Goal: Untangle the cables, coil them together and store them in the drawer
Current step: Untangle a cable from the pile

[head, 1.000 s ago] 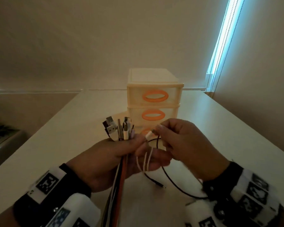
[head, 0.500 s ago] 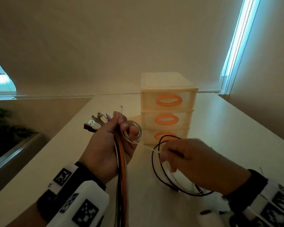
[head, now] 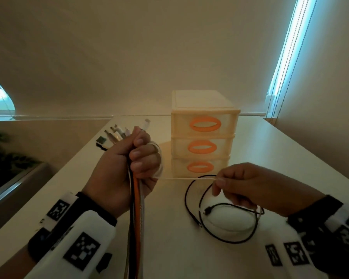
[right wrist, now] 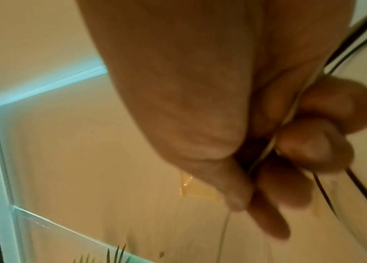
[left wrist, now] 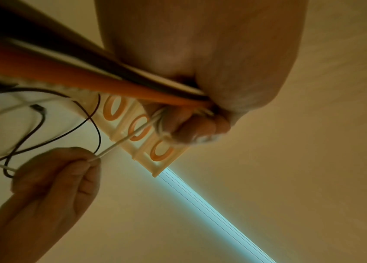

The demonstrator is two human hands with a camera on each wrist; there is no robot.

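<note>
Head view, contents by size. Table (head: 290,158): pale top, running back to the wall. Drawer unit (head: 204,133): cream plastic, three stacked drawers with orange oval handles, all closed, standing toward the table's far edge, near the middle. Left hand (head: 127,168): raised over the table's left half, fingers curled tight around the cable bundle (head: 137,208); black, orange, white and silver leads hang down from the fist toward the near edge, and the plugs (head: 117,133) fan out above it. Right hand (head: 248,188): over the right half, in front of the bottom drawer, thumb and forefinger pinching the white cable (head: 185,178). That cable runs taut between the two hands and is looped around the left fingers. Black cable (head: 220,218): thin, lying in loose loops under the right hand, toward the near right.
</note>
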